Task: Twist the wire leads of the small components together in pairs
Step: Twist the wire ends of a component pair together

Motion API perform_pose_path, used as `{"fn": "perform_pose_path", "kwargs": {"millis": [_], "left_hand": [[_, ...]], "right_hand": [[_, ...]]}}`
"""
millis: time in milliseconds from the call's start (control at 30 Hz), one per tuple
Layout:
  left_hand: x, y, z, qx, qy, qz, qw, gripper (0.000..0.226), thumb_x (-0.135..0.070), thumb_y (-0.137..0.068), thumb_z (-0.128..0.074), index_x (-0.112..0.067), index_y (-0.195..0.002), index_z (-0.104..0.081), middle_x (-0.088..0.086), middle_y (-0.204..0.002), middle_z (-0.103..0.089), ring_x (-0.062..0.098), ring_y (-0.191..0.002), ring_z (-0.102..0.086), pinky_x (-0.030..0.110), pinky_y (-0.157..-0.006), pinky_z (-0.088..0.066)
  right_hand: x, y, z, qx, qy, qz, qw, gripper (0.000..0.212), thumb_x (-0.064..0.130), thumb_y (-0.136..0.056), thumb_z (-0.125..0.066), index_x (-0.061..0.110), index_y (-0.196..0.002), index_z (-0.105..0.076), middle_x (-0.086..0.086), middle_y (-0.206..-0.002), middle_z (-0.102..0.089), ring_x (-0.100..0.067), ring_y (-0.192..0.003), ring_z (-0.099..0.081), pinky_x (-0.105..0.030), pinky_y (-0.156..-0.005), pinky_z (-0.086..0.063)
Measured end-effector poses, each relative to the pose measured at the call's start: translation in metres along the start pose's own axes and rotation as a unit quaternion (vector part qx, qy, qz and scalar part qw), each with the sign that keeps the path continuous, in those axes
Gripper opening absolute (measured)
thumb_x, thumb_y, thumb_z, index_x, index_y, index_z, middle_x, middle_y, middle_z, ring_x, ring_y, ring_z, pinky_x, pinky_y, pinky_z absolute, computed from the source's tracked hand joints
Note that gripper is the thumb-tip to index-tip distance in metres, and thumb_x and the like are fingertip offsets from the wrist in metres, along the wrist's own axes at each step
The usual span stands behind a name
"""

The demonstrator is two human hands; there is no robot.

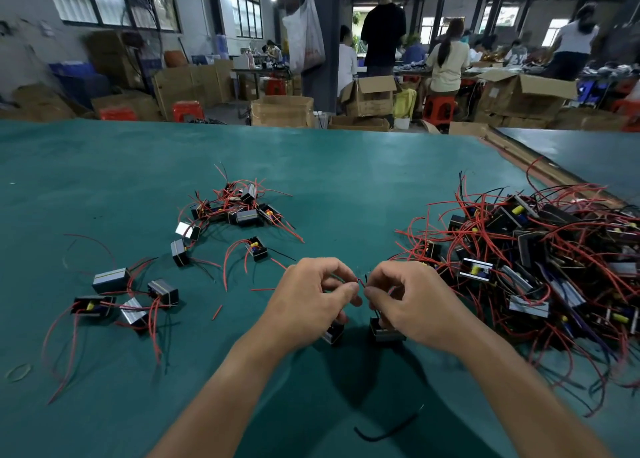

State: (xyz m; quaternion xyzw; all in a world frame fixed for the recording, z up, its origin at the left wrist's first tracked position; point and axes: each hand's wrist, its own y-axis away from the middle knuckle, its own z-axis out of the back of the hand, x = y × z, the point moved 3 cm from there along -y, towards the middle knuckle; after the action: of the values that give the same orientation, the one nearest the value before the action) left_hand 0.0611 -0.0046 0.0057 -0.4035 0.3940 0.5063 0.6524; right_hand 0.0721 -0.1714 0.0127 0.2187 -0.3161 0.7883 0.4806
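Two red leads (362, 282) meet between the left hand (308, 298) and right hand (412, 301), each pinching one. Two small transformers (384, 333) sit just beneath, at the bench's (311, 166) near middle. Four more (110, 280) lie toward its left edge, and one tangled pile (540, 260) lies at its right edge.

single head cam, wide-angle, looks forward and down over the green table (104, 166), left hand (308, 301) and right hand (415, 301) close at lower centre, workshop far behind at top
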Motion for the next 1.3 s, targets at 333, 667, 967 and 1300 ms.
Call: {"fn": "perform_pose_path", "kwargs": {"millis": [333, 667, 967, 1300], "left_hand": [[-0.002, 0.000, -0.005, -0.041, 0.005, -0.022, 0.999, 0.013, -0.015, -0.087, -0.069, -0.018, -0.075, -0.073, -0.003, -0.066, -0.071, 0.013, -0.048, -0.064, 0.023, -0.049, -0.047], [-0.003, 0.001, -0.008, -0.055, -0.014, -0.002, 0.998, 0.013, -0.018, -0.086, -0.071, -0.020, -0.075, -0.076, -0.005, -0.064, -0.069, 0.010, -0.047, -0.062, 0.024, -0.049, -0.048], [-0.003, 0.001, -0.007, -0.049, -0.039, -0.028, 0.998, 0.014, -0.017, -0.085, -0.070, -0.019, -0.071, -0.073, 0.006, -0.063, -0.069, 0.010, -0.045, -0.059, 0.022, -0.047, -0.044], [-0.004, 0.003, -0.009, -0.007, -0.034, -0.052, 0.998, 0.007, -0.024, -0.085, -0.067, -0.025, -0.081, -0.072, 0.014, -0.059, -0.063, 0.014, -0.047, -0.051, 0.025, -0.047, -0.040]], "right_hand": [[0.001, 0.000, 0.003, 0.013, -0.019, 0.005, 1.000, 0.016, 0.018, -0.081, -0.070, 0.024, -0.067, -0.067, 0.008, -0.060, -0.068, -0.007, -0.051, -0.061, -0.030, -0.053, -0.051], [-0.001, 0.000, 0.005, 0.023, -0.024, 0.019, 0.999, 0.025, 0.019, -0.080, -0.072, 0.036, -0.063, -0.066, 0.013, -0.056, -0.065, -0.001, -0.048, -0.055, -0.022, -0.052, -0.044], [0.003, 0.000, 0.013, -0.058, -0.119, 0.045, 0.990, 0.003, 0.029, -0.078, -0.067, 0.028, -0.079, -0.069, 0.009, -0.064, -0.068, -0.012, -0.048, -0.059, -0.028, -0.047, -0.049], [0.007, 0.002, 0.015, -0.078, -0.091, 0.079, 0.990, 0.017, 0.009, -0.079, -0.076, 0.026, -0.078, -0.076, 0.011, -0.069, -0.068, -0.017, -0.049, -0.056, -0.029, -0.047, -0.044]]}}
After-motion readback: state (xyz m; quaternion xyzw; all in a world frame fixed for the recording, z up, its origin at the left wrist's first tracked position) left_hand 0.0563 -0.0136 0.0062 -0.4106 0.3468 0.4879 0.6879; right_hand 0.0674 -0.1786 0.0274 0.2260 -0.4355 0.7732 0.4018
